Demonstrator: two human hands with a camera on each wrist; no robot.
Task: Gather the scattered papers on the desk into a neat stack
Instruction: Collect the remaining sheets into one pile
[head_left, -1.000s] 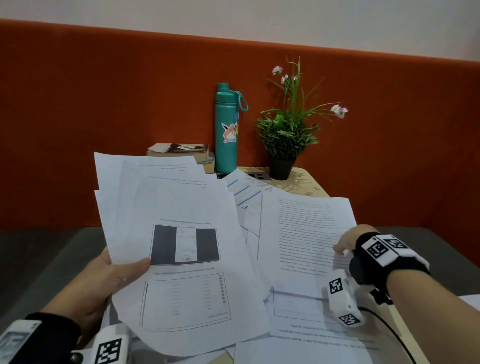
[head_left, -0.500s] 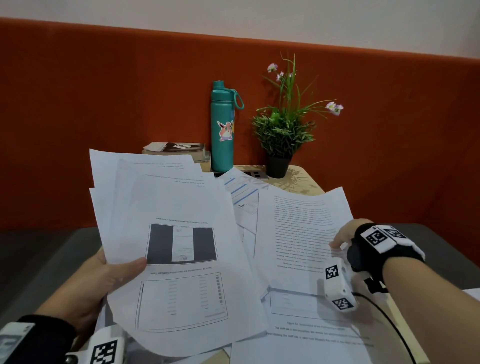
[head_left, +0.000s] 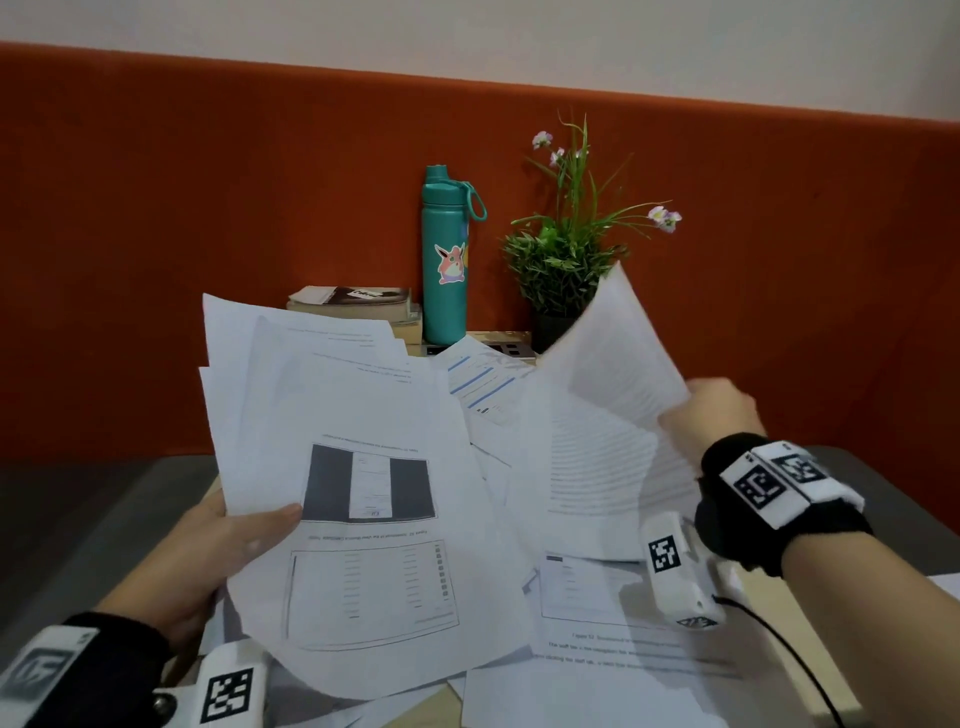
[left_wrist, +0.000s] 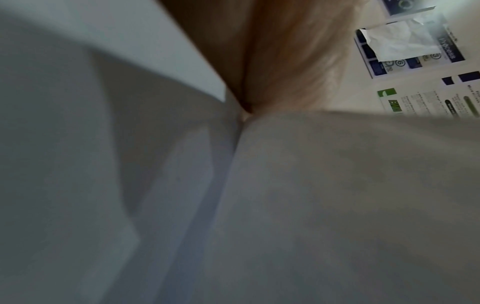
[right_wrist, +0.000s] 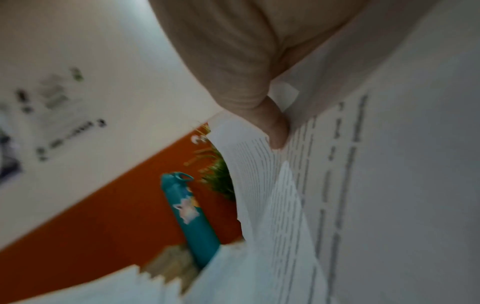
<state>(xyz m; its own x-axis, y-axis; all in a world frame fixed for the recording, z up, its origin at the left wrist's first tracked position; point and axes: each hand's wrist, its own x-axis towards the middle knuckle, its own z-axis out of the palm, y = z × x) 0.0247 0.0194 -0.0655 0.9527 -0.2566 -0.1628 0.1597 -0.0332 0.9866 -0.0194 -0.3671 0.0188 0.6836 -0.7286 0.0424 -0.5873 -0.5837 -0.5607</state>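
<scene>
Left hand (head_left: 208, 561) clamps fanned sheaf (head_left: 353, 493), thumb on top, frame centre-left, as collecting base. Right hand (head_left: 719, 410) pinches text page (head_left: 613, 395) edge, raised centre-right, probably for adding. Loose sheets (head_left: 613, 670) litter tabletop (head_left: 441, 696).

1. The left hand (head_left: 208, 561) holds a fanned sheaf of papers (head_left: 332, 467) above the desk's (head_left: 431, 704) left side.
2. To its right, the right hand (head_left: 719, 410) lifts a text page (head_left: 613, 395) by its right edge.
3. More sheets (head_left: 597, 644) lie flat beneath both.
4. Behind the papers stand a book stack (head_left: 358, 306), then a bottle (head_left: 445, 265), then a potted plant (head_left: 563, 260), left to right.
</scene>
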